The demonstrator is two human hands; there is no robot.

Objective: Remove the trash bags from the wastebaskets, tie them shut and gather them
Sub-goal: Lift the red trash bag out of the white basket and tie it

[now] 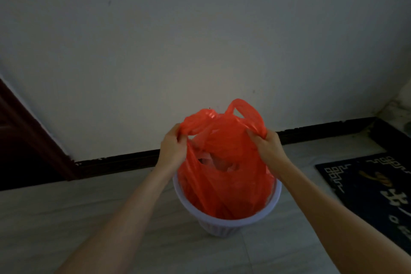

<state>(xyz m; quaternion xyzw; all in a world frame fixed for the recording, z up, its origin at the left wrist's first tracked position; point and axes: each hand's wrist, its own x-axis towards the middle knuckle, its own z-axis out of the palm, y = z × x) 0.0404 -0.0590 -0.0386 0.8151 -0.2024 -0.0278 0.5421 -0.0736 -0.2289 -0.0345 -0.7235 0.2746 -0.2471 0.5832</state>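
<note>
Lower part of the red bag (224, 176) inside the wastebasket (224, 222); doormat (367, 187) past the right edge.

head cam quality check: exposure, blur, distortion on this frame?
Head view: dim, underexposed room, no glare; the red bag is the only saturated thing. Left hand and right hand are soft-edged. Wide-angle bending curves the baseboard. The mat at the right edge looks smeared.
</note>
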